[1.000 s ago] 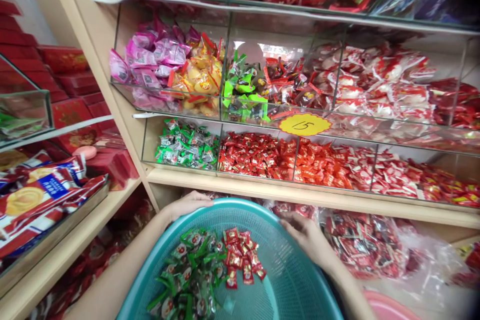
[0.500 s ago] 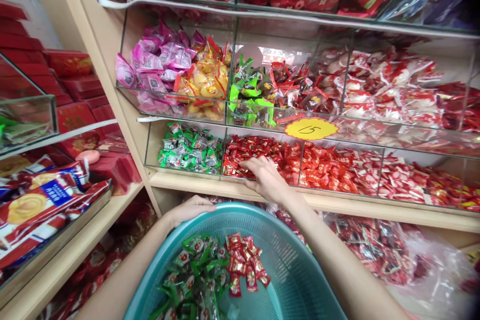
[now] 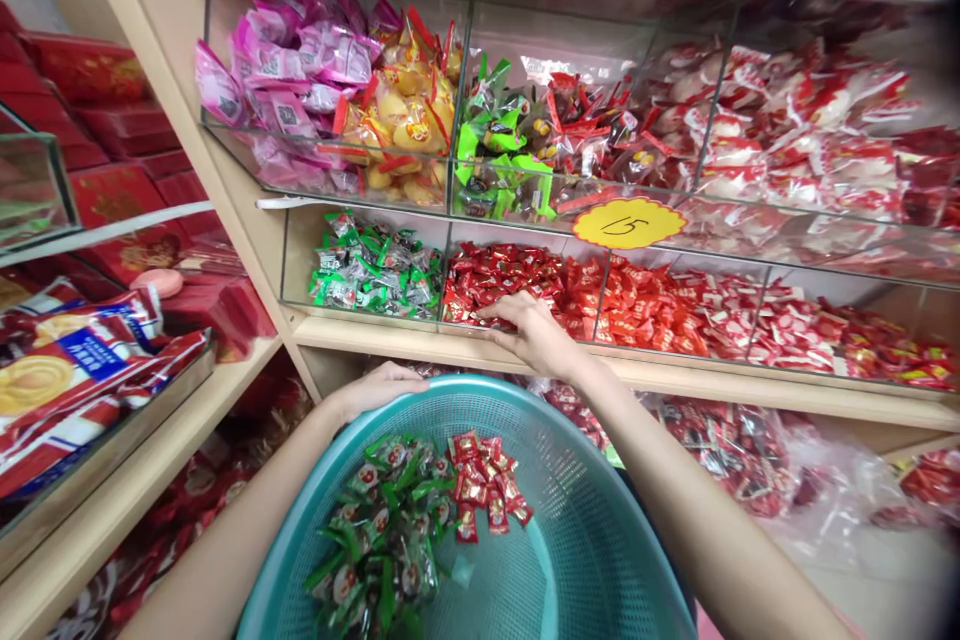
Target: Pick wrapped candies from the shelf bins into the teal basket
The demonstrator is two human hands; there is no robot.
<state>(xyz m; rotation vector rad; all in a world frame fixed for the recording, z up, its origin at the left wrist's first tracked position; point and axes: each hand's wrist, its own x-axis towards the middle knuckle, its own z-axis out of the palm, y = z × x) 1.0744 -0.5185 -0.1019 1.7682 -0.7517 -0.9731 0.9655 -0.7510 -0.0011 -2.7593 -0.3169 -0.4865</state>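
My left hand (image 3: 381, 388) grips the far rim of a round teal mesh basket (image 3: 570, 540), fingers curled over the edge. Inside the basket lie several green-wrapped candies (image 3: 379, 530) and a smaller heap of red-wrapped candies (image 3: 484, 485). My right hand (image 3: 534, 330) reaches into a clear shelf bin of red-wrapped candies (image 3: 502, 275), palm down with fingers curled onto the pile. What the fingers enclose is hidden. A bin of green-wrapped candies (image 3: 375, 265) sits just left of it.
A yellow price tag marked 15 (image 3: 628, 223) hangs on the bin front. Upper bins hold pink (image 3: 289, 70), yellow (image 3: 401, 120), green and red-white packets. Biscuit packs (image 3: 67, 380) lie on the left shelf beside red boxes (image 3: 112, 130). Bagged red candies (image 3: 720, 460) fill the lower shelf.
My right hand left the basket rim and went up into the red candy bin, where it now rests on the pile. My left hand stayed on the rim.
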